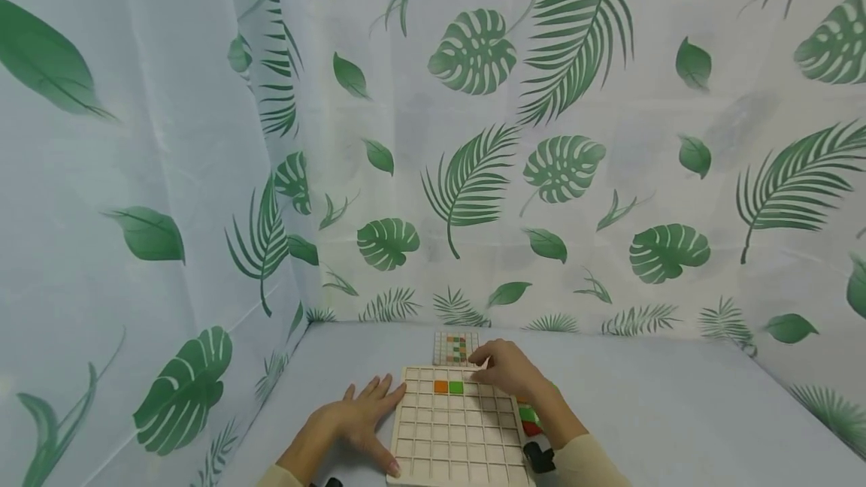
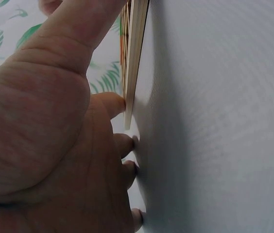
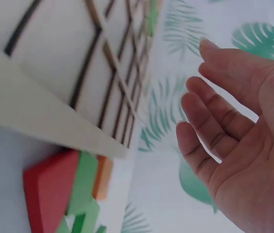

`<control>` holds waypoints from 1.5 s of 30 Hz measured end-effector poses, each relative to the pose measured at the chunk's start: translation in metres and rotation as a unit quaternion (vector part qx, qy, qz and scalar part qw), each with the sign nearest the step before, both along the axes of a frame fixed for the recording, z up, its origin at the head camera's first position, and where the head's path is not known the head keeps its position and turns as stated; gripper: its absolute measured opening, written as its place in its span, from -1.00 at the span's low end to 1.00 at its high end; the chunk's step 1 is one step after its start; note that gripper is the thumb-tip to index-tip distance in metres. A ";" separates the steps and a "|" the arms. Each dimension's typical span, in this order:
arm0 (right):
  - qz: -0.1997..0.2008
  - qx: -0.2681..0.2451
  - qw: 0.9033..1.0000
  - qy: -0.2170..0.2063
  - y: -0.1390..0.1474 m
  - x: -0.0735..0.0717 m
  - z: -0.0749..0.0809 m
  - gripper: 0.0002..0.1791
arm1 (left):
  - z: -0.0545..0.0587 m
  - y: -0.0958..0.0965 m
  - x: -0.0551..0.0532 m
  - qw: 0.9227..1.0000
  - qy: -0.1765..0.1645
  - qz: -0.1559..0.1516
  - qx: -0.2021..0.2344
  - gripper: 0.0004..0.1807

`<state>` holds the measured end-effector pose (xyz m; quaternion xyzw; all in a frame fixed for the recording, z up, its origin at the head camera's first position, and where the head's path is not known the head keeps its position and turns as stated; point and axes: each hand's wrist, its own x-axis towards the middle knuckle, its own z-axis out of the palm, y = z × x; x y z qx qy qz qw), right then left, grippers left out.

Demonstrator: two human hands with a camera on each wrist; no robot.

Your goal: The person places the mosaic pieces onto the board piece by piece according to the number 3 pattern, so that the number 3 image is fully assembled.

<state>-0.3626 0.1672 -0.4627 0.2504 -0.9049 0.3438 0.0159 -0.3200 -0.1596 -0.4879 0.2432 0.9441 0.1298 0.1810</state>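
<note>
The left hand (image 1: 358,421) grasps nothing: its fingers are spread, with the thumb at the board's 7 o'clock corner and the forefinger against its edge near 10 o'clock, while the other fingertips reach down to the table cover. It probably braces the wooden board (image 1: 441,451) so the grid does not slide. The right hand (image 1: 507,373) hovers at the board's 1 o'clock corner, its fingers loosely bent and no block visible between them; it seems held above the grid so as not to disturb what lies there.

The board lies flat, square to the person, presumably for an even reach to every cell. Toward its 12 o'clock edge, an orange block (image 1: 441,387) and a green block (image 1: 456,388) fill adjoining cells.

Just outside the board at 3 o'clock, a red block (image 3: 52,189) and other green and orange ones lie close, likely to be handy for the right hand. Beyond the 12 o'clock edge lies a small patterned card (image 1: 441,352), perhaps put there to be easily seen. Farther out hangs a leaf-print curtain (image 1: 473,194).
</note>
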 end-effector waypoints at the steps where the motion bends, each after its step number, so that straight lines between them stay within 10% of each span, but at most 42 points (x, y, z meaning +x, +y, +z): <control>1: -0.011 -0.005 1.000 0.003 0.002 0.001 0.002 -0.66 | 0.001 0.000 0.000 1.000 0.002 -0.001 -0.001 0.42; 18: -0.122 -0.008 0.993 -0.002 0.038 0.003 0.005 -0.77 | -0.001 0.000 -0.001 1.000 0.000 -0.001 0.001 0.41; 45: -0.061 0.023 0.991 -0.117 0.100 0.002 0.007 -0.73 | -0.005 -0.001 -0.004 1.000 0.000 0.006 -0.003 0.42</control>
